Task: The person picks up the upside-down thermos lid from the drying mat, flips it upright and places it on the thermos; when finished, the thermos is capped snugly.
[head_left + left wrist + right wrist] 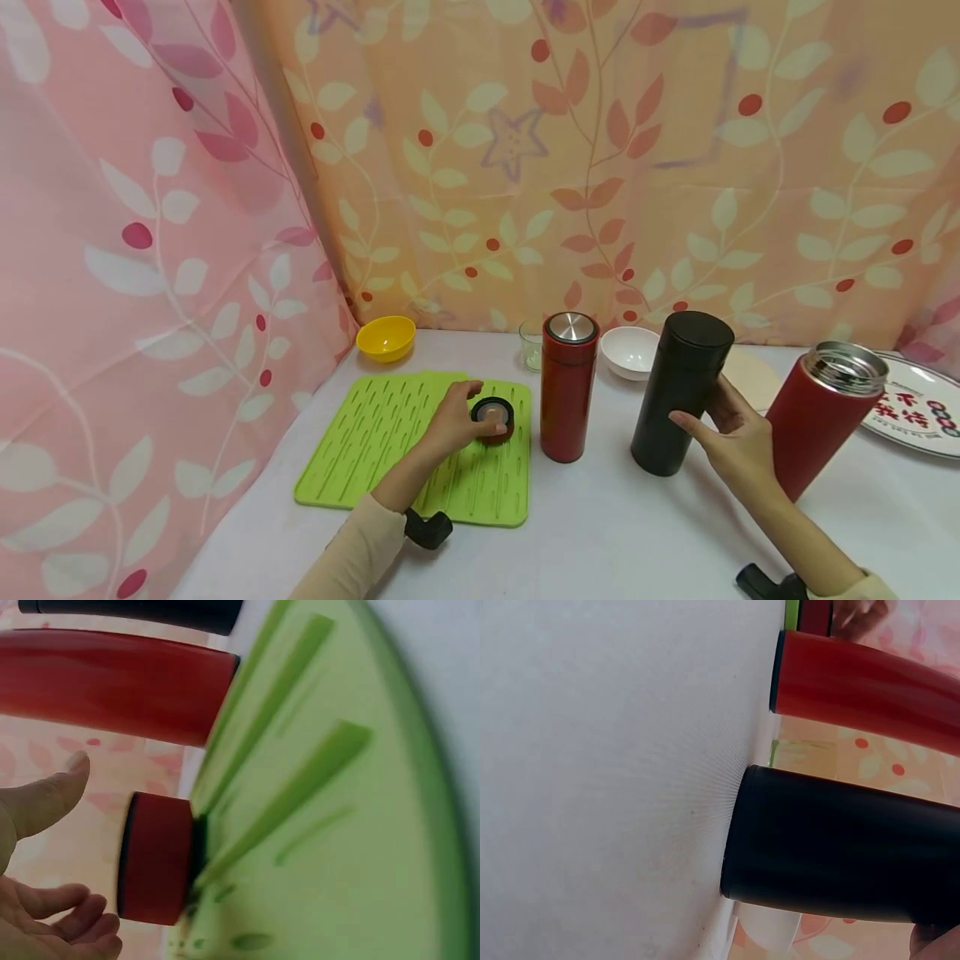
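Right hand (738, 442) grips black flask (681, 392); left hand's (457, 419) grip open over lid (492, 418).

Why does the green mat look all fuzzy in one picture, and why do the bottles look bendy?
Left wrist view: the mat is too close, so it blurs. Head view: the wide lens tilts the black bottle and the open red bottle outward. Right wrist view: soft, even light, no glare.
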Motion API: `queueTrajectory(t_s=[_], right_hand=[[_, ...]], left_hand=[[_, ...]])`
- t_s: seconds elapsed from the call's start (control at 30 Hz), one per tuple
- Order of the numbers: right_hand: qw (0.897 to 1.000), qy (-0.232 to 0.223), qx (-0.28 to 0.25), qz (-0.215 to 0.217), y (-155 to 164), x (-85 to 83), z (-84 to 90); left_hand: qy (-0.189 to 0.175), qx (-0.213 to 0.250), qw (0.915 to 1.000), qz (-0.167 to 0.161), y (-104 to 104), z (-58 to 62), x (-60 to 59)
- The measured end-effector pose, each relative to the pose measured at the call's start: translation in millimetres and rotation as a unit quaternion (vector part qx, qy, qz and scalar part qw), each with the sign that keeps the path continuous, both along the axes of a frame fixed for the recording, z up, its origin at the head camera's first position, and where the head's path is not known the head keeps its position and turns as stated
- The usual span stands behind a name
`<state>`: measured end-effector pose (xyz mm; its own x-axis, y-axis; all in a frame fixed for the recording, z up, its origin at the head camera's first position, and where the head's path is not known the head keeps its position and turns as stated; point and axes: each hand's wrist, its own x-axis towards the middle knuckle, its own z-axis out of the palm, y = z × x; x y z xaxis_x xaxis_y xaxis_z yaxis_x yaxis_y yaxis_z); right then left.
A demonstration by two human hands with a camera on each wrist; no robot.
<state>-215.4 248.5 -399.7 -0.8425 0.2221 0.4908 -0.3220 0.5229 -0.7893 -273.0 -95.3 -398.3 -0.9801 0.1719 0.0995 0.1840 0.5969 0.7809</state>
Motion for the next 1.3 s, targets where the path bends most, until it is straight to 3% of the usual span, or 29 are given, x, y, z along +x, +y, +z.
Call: queueTrajectory(t_s=[0.13,0.3,0.43,0.7,0.83,1.07,1.2,1.3], right_hand=[[1.000,0.002,-0.003,0.001,-1.5,1.0,0.1],[1.000,0.002,-0.004,0.002,-2.0,1.7,-0.4],[1.000,0.004,-0.004,0.004,-2.3,1.1,-1.0],[1.000,0.001,-0.002,0.005,-2.0,2.0,-1.7],[1.000,0.005,-0.001,0.009,-2.5,1.9,-1.0],[1.000,0.012,-0.003,0.020,-0.8,1.1,0.2],[1.000,0.013,-0.006,0.020,-0.4,1.5,0.5],[0.999,0.025,-0.017,0.014,-1.2,2.2,2.0]], left_hand=[[-0.006,-0.013,0.9999,-0.005,-0.7,-11.2,-3.9],[-0.024,0.014,0.9996,-0.011,-3.1,-21.4,-6.7],[-0.040,0.039,0.9983,-0.013,-5.4,-25.8,-8.2],[-0.023,0.080,0.9963,-0.022,-7.2,-29.5,-10.6],[0.011,0.115,0.9927,-0.033,-5.4,-22.3,-10.1],[0.072,0.178,0.9807,-0.038,-2.5,2.2,-4.0],[0.098,0.220,0.9694,-0.046,-3.3,19.4,4.8],[0.129,0.233,0.9620,-0.061,-1.7,37.6,18.0]])
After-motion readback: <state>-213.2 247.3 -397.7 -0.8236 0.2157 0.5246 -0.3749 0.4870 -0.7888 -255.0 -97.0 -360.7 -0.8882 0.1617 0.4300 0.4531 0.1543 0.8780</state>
